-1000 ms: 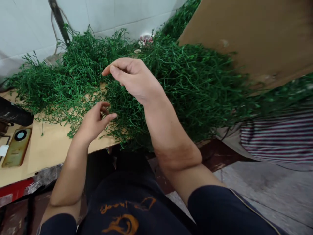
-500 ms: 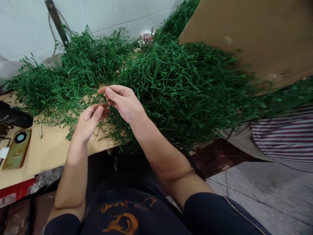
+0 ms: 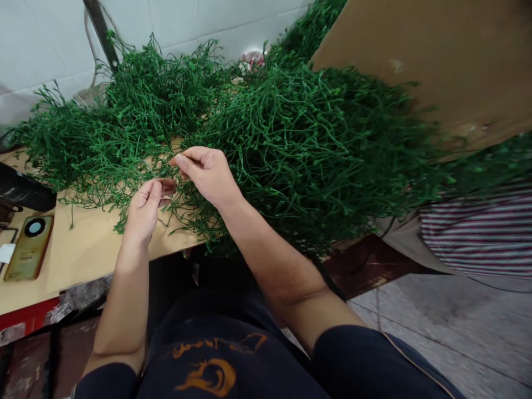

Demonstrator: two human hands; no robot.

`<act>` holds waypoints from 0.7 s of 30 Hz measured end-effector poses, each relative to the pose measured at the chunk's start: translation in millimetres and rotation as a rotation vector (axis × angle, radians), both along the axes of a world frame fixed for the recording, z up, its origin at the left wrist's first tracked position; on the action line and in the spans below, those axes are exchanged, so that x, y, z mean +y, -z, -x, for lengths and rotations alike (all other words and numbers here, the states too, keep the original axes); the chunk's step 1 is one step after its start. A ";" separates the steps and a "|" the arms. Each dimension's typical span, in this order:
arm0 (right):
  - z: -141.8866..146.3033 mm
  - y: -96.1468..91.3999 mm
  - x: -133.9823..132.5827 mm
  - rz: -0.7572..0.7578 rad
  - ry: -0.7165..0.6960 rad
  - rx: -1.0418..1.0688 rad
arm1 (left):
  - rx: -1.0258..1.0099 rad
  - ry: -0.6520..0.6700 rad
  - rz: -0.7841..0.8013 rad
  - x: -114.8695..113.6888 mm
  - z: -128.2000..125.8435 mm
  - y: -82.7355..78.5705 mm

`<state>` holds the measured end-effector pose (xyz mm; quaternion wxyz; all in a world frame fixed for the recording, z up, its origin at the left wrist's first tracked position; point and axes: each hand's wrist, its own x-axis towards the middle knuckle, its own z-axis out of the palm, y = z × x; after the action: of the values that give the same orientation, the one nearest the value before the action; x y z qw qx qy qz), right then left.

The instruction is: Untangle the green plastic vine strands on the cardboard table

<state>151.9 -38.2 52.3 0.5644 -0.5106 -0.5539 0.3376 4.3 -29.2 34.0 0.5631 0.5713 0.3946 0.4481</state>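
Note:
My left hand [image 3: 144, 209] is closed over the near edge of the work surface, its thumb pressed to the curled fingers. Just up and to the right, my right hand [image 3: 206, 172] pinches thumb against forefinger. Whatever either hand holds is too small to make out against the greenery. Behind and left of both hands lies a loose spread of thin green plastic-looking stems [image 3: 145, 105] with small budded tips. A larger, denser heap of the same stems [image 3: 286, 138] rises to the right, close beside my right hand and forearm. The hands are apart by a small gap.
A large cardboard sheet [image 3: 432, 66] leans over the heap at the upper right. On the left are a black cylinder [image 3: 25, 188] and a gold phone [image 3: 30, 248] on the tan board [image 3: 83, 238]. Striped cloth [image 3: 477, 235] hangs at right above the tiled floor [image 3: 436, 310].
Both hands have shifted slightly left and remain pinched, and the gap between them has widened a little. The camera view has moved slightly. The stem heaps look the same.

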 end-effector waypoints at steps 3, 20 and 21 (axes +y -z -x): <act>5.7 -1.2 -2.5 -0.052 0.032 -0.197 | -0.034 0.088 0.064 -5.0 -2.5 -0.9; -45.7 -35.1 2.0 -0.115 0.683 -0.446 | 0.139 0.263 -0.596 -51.4 12.3 -3.3; -62.7 -40.7 0.7 -0.132 0.815 -0.417 | 0.164 0.305 -0.626 -55.5 17.9 -3.8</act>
<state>214.6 -37.5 93.0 0.5591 -0.7065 -0.4300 -0.0577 -13.6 -84.7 37.9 0.3875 0.8027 0.1922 0.4105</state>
